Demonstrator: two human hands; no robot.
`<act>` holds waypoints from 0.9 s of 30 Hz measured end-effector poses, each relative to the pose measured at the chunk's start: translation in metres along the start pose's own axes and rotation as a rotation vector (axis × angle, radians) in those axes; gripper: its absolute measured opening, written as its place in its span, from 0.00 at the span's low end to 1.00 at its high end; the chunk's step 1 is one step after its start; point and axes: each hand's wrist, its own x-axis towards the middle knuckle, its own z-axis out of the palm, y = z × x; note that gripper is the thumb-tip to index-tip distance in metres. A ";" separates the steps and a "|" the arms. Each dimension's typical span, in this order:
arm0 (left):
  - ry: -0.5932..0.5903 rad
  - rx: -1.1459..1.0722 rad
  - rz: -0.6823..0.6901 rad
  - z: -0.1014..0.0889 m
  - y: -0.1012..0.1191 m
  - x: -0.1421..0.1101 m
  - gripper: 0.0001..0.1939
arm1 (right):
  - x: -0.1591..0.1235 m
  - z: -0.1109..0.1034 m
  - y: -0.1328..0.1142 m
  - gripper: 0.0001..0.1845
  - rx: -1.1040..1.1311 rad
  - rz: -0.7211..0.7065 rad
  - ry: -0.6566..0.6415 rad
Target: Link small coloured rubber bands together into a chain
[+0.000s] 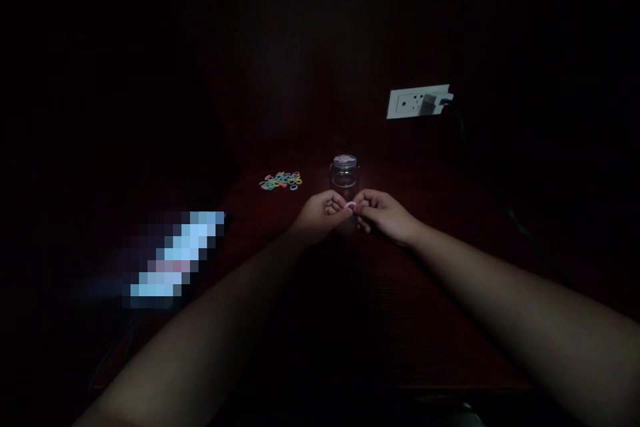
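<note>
Between my two hands is a small pink hair tie (351, 204), pinched from both sides. My left hand (324, 212) grips its left side with thumb and forefinger. The fingertips of my right hand (384, 213) close on its right side, the other fingers curled below. Just behind my hands a clear jar (345, 175) stands upright with its lid on. Farther back on the left lies a loose pile of coloured hair ties (281, 181) in green, yellow, pink and blue.
The dark red table (415, 320) is dimly lit. A bright, pixelated screen-like shape (177, 260) sits at the left. On the back wall is a white socket panel (419, 101) with a plug (439, 103) in it. A thin cable (525, 227) runs at the right.
</note>
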 end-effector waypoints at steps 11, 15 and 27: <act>0.122 0.095 -0.016 -0.002 -0.002 0.002 0.09 | -0.001 0.001 -0.002 0.05 0.017 -0.029 -0.007; 0.205 0.170 -0.018 -0.004 -0.004 0.004 0.07 | -0.002 0.002 -0.003 0.04 0.010 -0.059 -0.030; 0.280 0.256 0.007 -0.004 -0.006 0.005 0.06 | -0.004 0.002 -0.003 0.05 0.143 -0.054 -0.203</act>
